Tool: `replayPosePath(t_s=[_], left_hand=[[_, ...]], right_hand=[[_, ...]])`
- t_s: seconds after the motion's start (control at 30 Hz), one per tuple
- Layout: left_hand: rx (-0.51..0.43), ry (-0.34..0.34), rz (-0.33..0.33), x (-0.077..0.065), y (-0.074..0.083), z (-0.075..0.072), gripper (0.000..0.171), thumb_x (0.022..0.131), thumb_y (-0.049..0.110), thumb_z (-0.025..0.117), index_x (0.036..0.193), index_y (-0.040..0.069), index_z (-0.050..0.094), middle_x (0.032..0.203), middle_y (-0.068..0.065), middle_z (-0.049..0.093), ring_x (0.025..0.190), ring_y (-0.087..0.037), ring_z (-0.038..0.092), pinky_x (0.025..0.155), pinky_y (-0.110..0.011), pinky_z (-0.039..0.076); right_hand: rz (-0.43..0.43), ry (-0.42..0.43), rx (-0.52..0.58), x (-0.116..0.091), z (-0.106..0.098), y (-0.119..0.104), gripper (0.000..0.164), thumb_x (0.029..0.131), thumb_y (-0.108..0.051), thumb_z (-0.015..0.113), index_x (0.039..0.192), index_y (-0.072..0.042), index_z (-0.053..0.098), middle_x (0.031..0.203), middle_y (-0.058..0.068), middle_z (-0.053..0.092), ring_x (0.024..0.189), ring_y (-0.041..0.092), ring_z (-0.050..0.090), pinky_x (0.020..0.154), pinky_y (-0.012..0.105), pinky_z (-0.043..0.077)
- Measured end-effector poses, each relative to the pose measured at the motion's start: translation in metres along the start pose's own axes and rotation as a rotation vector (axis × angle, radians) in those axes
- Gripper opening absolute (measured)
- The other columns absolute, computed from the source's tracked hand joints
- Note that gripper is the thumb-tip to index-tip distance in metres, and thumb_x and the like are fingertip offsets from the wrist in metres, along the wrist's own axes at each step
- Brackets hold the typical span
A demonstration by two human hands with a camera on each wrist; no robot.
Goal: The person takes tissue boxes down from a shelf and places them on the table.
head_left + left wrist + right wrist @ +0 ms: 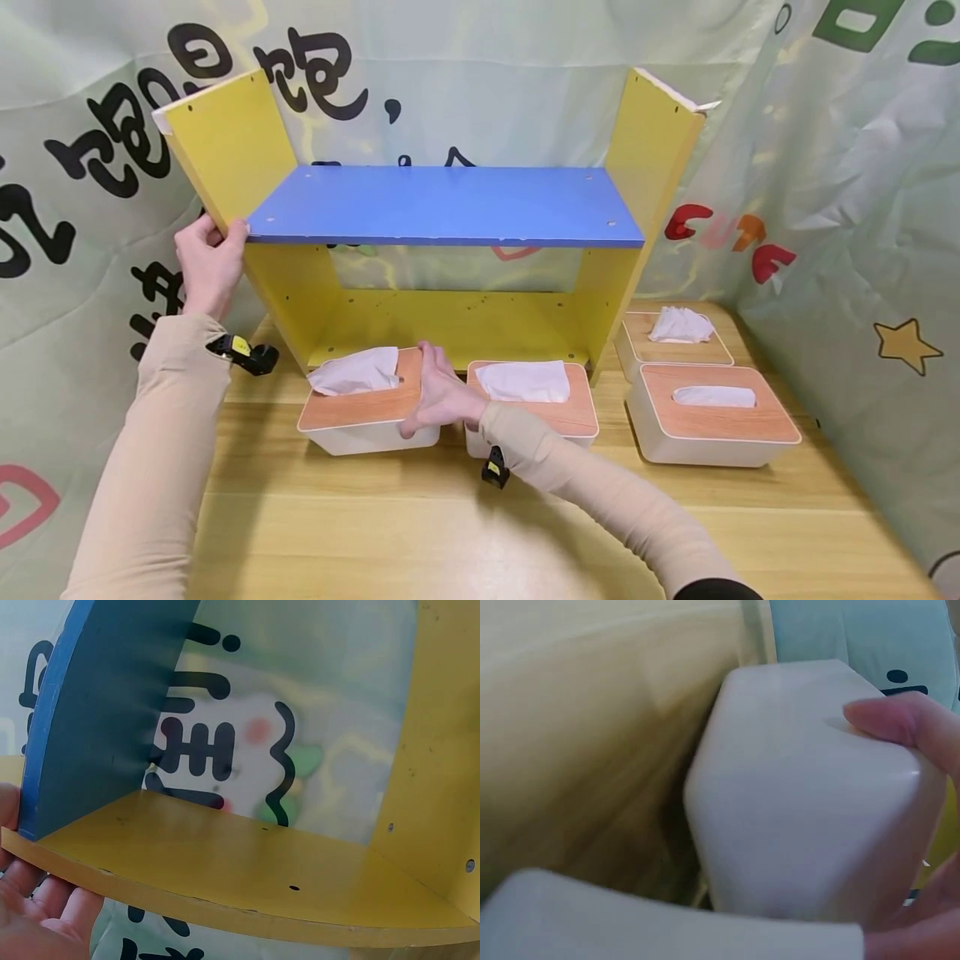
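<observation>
A yellow shelf unit with a blue middle board stands on the wooden table. My left hand grips its left side panel beside the blue board's front corner; the left wrist view shows the fingers against the panel's outer face. With my right hand I hold the right end of a white tissue box with a wood-look lid, in front of the shelf. The right wrist view shows the thumb on the box's white wall.
Just right of my right hand stands a second tissue box, overlapping the shelf's lower front in the head view. Two more tissue boxes, a front one and a back one, stand at the right. A printed curtain hangs behind and beside the table.
</observation>
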State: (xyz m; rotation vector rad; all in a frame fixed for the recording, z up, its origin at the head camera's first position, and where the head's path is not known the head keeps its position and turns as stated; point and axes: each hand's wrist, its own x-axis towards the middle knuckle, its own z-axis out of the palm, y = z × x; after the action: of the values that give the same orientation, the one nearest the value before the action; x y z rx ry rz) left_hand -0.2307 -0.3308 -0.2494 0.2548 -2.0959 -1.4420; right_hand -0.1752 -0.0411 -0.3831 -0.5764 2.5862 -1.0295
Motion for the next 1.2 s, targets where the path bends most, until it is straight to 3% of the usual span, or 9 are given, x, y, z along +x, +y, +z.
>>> replayPosePath(t_s=[0.37, 0.6, 0.77, 0.97, 1.2], left_hand=[[0.000, 0.020, 0.011, 0.001, 0.001, -0.001, 0.025, 0.098, 0.025, 0.057, 0.115, 0.009, 0.066, 0.072, 0.032, 0.059, 0.077, 0.004, 0.058, 0.067, -0.010, 0.045], [0.000, 0.014, 0.005, 0.001, 0.000, 0.000, 0.025, 0.098, 0.026, 0.057, 0.114, 0.010, 0.066, 0.072, 0.031, 0.060, 0.078, 0.005, 0.058, 0.068, -0.010, 0.045], [-0.002, 0.008, 0.004, 0.001, -0.001, 0.000, 0.028, 0.098, 0.026, 0.056, 0.118, 0.008, 0.066, 0.074, 0.031, 0.060, 0.078, 0.005, 0.059, 0.068, -0.010, 0.045], [-0.014, 0.002, -0.003, 0.000, 0.001, 0.000, 0.029, 0.099, 0.026, 0.056, 0.120, 0.007, 0.065, 0.077, 0.030, 0.060, 0.080, 0.005, 0.059, 0.069, -0.010, 0.046], [-0.024, 0.000, -0.001, -0.001, 0.002, 0.001, 0.030, 0.099, 0.025, 0.056, 0.121, 0.006, 0.065, 0.077, 0.029, 0.061, 0.080, 0.005, 0.059, 0.070, -0.011, 0.046]], right_hand=[[0.015, -0.071, -0.300, 0.001, -0.008, -0.010, 0.136, 0.063, -0.038, 0.094, 0.158, 0.003, 0.006, 0.161, 0.023, 0.021, 0.150, 0.029, 0.029, 0.123, 0.036, 0.030], [-0.018, -0.091, -0.519, 0.000, -0.007, -0.009, 0.128, 0.062, -0.053, 0.090, 0.153, 0.003, 0.021, 0.143, 0.017, 0.041, 0.129, 0.025, 0.044, 0.114, 0.034, 0.039], [-0.021, -0.089, -0.653, 0.001, -0.006, -0.007, 0.112, 0.062, -0.063, 0.086, 0.142, -0.002, 0.036, 0.134, 0.014, 0.048, 0.130, 0.030, 0.042, 0.122, 0.043, 0.027], [0.002, -0.083, -0.724, 0.002, -0.006, -0.004, 0.129, 0.061, -0.069, 0.084, 0.153, 0.001, 0.026, 0.148, 0.016, 0.044, 0.142, 0.031, 0.034, 0.128, 0.052, 0.009], [-0.008, -0.072, -0.782, 0.003, -0.007, -0.002, 0.134, 0.059, -0.074, 0.082, 0.154, 0.002, 0.026, 0.150, 0.015, 0.044, 0.144, 0.029, 0.032, 0.127, 0.056, 0.006]])
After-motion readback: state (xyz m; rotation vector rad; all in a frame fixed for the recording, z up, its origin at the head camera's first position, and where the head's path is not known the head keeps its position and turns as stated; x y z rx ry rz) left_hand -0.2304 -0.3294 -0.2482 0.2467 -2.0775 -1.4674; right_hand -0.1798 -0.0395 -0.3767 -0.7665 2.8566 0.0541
